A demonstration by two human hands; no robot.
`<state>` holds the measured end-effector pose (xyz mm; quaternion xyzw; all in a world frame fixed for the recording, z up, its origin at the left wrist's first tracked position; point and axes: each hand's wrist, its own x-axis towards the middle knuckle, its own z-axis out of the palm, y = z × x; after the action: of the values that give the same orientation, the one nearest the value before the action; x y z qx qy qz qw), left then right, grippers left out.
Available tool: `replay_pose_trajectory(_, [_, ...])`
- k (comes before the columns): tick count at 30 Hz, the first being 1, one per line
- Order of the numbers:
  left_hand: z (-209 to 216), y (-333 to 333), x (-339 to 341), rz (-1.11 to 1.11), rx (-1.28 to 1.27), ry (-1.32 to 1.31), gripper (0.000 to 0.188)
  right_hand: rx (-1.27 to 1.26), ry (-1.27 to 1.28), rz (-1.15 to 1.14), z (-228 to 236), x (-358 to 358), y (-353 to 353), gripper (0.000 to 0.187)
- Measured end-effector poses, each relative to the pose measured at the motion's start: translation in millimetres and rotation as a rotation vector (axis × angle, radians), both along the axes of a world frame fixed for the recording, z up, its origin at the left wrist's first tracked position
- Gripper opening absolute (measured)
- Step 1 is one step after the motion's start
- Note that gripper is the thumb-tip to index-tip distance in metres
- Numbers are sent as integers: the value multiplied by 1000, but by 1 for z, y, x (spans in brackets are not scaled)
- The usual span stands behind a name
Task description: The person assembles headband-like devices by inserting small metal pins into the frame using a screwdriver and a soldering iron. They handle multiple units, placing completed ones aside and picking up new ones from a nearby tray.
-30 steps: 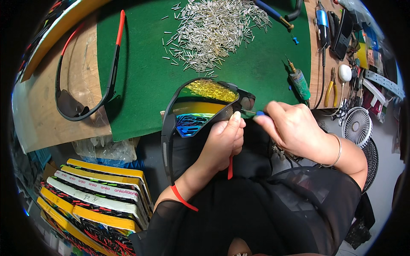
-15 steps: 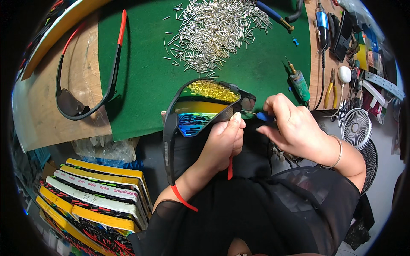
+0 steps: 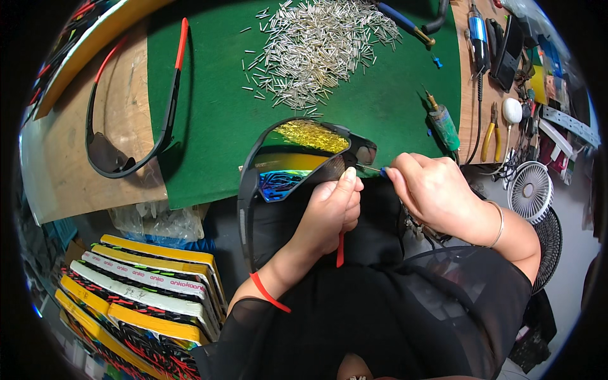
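Both grips are closed: our left hand (image 3: 334, 212) pinches the black sunglasses (image 3: 291, 161) at the table's near edge, and our right hand (image 3: 437, 190) clasps a blue-handled screwdriver (image 3: 382, 171), its tip just beside our left thumb. Beyond, silvery pins (image 3: 316, 50) heap on green cloth (image 3: 392, 95); leftward sits another pair of sunglasses (image 3: 109, 155).

Workshop, small-parts work. Wooden bench (image 3: 470, 107) under a green mat (image 3: 402, 95); heap of loose metal pins (image 3: 323, 54) on the mat. Pliers (image 3: 487, 142) and a corded tool (image 3: 479, 38) along the right side. Stacked yellow-and-white boxes (image 3: 155, 323) at lower left, red and black pieces (image 3: 149, 358) packed between.
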<state>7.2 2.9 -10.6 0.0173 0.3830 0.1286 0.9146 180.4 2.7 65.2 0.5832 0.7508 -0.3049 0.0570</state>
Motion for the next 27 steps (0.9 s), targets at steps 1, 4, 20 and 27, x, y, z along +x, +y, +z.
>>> replay_pose_trajectory(1, [0, 0, 0, 7, 2, 1, 26, 41, 60, -30, 2, -2, 3, 23])
replay_pose_trajectory(4, [0, -1, 1, 6, -3, 11, 26, 104, 130, -93, 2, -5, 5, 22])
replay_pose_trajectory(20, [-1, -15, -1, 47, 98, 28, 22, 21, 62, -264, 21, 14, -5, 37])
replay_pose_trajectory(27, [4, -33, 7, 23, 446, 210, 30, -27, 683, -469, -9, -1, -8, 16])
